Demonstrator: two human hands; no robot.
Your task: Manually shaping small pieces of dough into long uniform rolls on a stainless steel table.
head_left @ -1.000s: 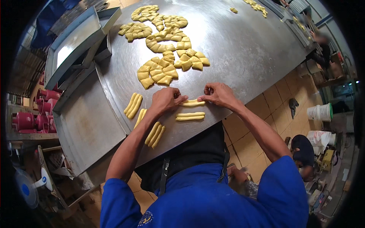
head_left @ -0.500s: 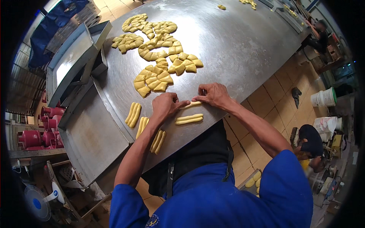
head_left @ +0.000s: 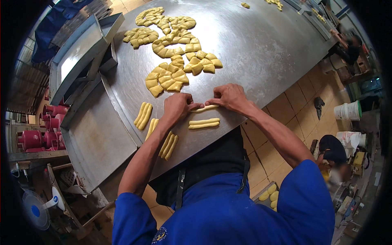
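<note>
A thin roll of pale yellow dough (head_left: 206, 108) lies on the metal table, parallel to the front edge. My left hand (head_left: 178, 107) has its fingers curled, with thumb and finger at the roll's left end. At the other end my right hand (head_left: 230, 98) is closed too, its thumb pointing inward along the roll. Just below lie two dough rolls side by side (head_left: 204, 123). Left of my left forearm rests a set of rolls (head_left: 143, 116). Another set (head_left: 151, 128) is partly covered by that forearm, and a further one (head_left: 168, 145) lies right of it.
Many cut yellow dough pieces (head_left: 167, 77) spread over the far left of the steel table (head_left: 261, 61). Metal trays (head_left: 98, 130) stand along the left side. Pink gas cylinders (head_left: 32, 139) and a fan (head_left: 36, 210) are farther left. Another person (head_left: 332, 149) is at lower right.
The view has shifted slightly. More of the dough roll shows between my hands, and my right thumb has moved up a little against it.
</note>
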